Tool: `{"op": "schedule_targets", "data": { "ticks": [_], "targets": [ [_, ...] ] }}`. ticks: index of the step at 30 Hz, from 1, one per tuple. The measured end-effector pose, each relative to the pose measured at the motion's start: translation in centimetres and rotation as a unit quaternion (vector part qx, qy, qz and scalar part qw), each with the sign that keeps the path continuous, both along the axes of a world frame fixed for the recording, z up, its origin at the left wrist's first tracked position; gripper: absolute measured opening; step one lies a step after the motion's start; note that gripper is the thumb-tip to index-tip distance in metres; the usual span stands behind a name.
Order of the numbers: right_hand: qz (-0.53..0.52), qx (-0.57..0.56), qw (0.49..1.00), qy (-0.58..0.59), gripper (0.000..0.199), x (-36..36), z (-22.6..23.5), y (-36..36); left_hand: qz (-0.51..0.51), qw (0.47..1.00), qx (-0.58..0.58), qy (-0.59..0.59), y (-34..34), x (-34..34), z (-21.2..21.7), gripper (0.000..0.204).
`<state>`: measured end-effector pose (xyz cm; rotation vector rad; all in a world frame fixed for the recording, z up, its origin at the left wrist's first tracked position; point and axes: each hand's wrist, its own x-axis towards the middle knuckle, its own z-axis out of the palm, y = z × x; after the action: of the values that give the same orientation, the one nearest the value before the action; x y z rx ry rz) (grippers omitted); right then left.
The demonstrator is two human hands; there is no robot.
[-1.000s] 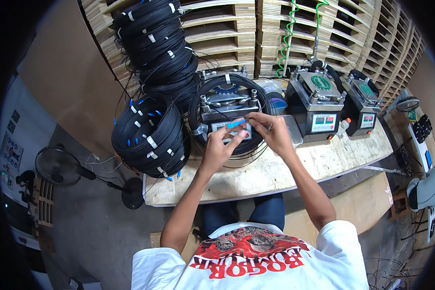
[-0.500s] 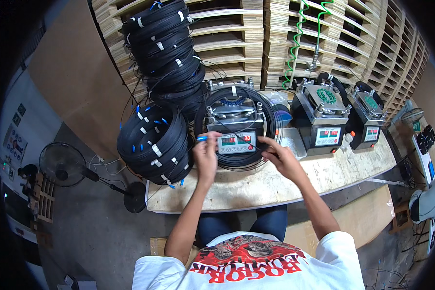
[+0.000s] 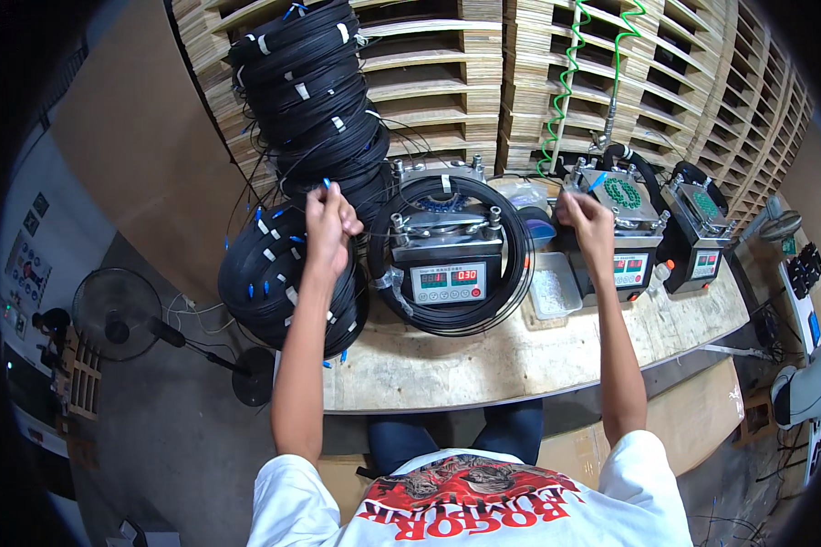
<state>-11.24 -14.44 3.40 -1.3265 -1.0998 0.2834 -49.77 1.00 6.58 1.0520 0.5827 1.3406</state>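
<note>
My left hand point(image 3: 331, 228) is raised in front of the stacked coils, its fingers closed on a blue cable connector point(image 3: 327, 184). To the right, my right hand point(image 3: 588, 221) is closed at the front of the middle machine, with another blue connector point(image 3: 598, 182) sticking up from it. A loose coil of black cable point(image 3: 518, 273) hangs around the left machine point(image 3: 449, 281), which has a lit display panel. Beside my left forearm stands a thick bundle of black coils point(image 3: 274, 314) with white ties and blue connectors.
A tall stack of black cable coils point(image 3: 306, 100) rises at the back left. A clear tray point(image 3: 556, 287) sits between the left machine and the middle machine point(image 3: 622, 232). Farther right is a third machine point(image 3: 698, 219). Wooden pallets point(image 3: 429, 82) stand behind the bench point(image 3: 447, 369).
Both hands have moved up and apart from the left machine's panel, the left to the left and the right to the right. The blue connector in my left hand has risen with it.
</note>
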Motion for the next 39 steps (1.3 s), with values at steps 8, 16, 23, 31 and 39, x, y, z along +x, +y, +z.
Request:
{"op": "schedule_targets", "data": {
  "ticks": [8,16,23,31,39],
  "targets": [
    [0.091,-0.002,0.951,0.295,0.033,5.6,2.9,13.0,0.132,0.942,0.062,0.304,15.1,5.2,2.4,0.019],
    [-0.026,-0.103,0.987,-0.118,0.031,1.5,4.3,18.7,0.192,0.802,0.175,0.538,14.1,13.5,-0.1,0.028],
    [0.057,-0.118,0.964,-0.231,0.025,-1.3,5.1,20.5,0.155,0.785,0.266,0.537,13.2,12.5,-2.0,0.028],
    [0.136,-0.157,0.816,-0.54,0.026,-4.6,5.2,19.9,0.142,0.805,0.262,0.513,12.5,12.3,-2.4,0.012],
    [0.119,-0.151,0.688,-0.7,0.004,-5.3,6.4,21.0,0.174,0.8,0.251,0.516,11.0,12.8,-1.3,0.009]
  ]
}}
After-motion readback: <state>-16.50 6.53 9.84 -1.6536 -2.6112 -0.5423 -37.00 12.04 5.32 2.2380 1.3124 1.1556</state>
